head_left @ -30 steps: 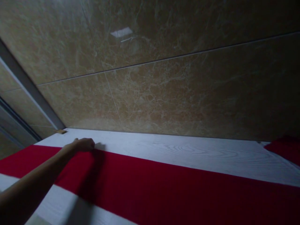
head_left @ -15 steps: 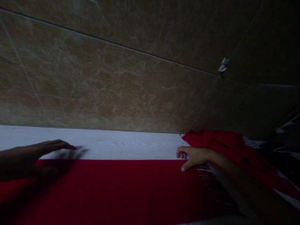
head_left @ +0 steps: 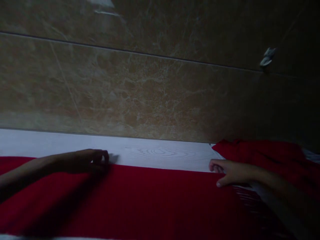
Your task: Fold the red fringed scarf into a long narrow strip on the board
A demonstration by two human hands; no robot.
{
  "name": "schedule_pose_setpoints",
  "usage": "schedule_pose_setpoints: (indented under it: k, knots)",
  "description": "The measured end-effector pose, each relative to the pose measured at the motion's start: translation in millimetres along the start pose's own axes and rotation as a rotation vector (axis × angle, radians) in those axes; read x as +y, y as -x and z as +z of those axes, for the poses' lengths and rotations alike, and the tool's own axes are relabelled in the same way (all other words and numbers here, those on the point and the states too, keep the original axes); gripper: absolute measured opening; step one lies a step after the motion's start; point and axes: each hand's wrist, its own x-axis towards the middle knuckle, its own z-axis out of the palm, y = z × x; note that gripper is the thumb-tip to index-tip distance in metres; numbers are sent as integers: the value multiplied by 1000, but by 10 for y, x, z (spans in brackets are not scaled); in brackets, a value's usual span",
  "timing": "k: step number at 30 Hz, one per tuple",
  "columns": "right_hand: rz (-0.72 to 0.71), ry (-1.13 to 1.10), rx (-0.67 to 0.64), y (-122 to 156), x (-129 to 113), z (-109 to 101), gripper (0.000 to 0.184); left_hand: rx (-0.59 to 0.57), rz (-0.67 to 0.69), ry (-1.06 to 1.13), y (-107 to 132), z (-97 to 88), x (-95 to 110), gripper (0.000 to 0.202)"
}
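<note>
A red scarf (head_left: 160, 203) with fringe at its right end lies spread flat on a white wood-grain surface (head_left: 155, 152). My left hand (head_left: 87, 160) is over the scarf's far edge, fingers bent downward and a small gap showing between them; dim light hides whether they touch the cloth. At the far right corner of the scarf is my right hand (head_left: 231, 171), its fingers curled over the edge and the thumb spread apart on the cloth. Neither hand visibly pinches the fabric.
A crumpled red cloth (head_left: 260, 153) lies beyond my right hand, against the wall. The brown marble-patterned tiled wall (head_left: 150, 96) rises directly behind the white surface. A small pale fitting (head_left: 268, 57) is fixed on the wall at upper right.
My left hand has moved right along the scarf's far edge, and its fingers have bent down from being stretched out. My right hand stays at the corner. The view has shifted left.
</note>
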Motion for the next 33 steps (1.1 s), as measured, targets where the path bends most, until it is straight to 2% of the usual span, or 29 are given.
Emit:
schedule_pose_setpoints:
  k: [3,7,11,16,20,27,30,33]
  knots:
    - [-14,-30,-89,-68,70,-51,38,-43,-67,23,-10,-129,123,45]
    - [-25,-48,-157,-114,44,-123,42,-76,-87,116,-14,-225,119,43]
    - [-26,-64,-106,-170,-12,-159,46,-45,-138,156,-66,-227,-29,48]
    - [-36,-54,-85,-174,-48,-199,46,-61,-105,185,-120,-168,-198,50]
    - [-16,-25,-27,-99,-55,-291,44,-28,-119,196,-105,-176,-273,48]
    - [-20,-40,89,128,-102,-407,48,104,-130,150,96,-237,-233,53]
    - [30,-114,112,254,-113,-357,52,110,-141,92,218,-175,-235,55]
    - [41,-157,198,395,-114,-261,54,163,-151,43,344,-72,-319,59]
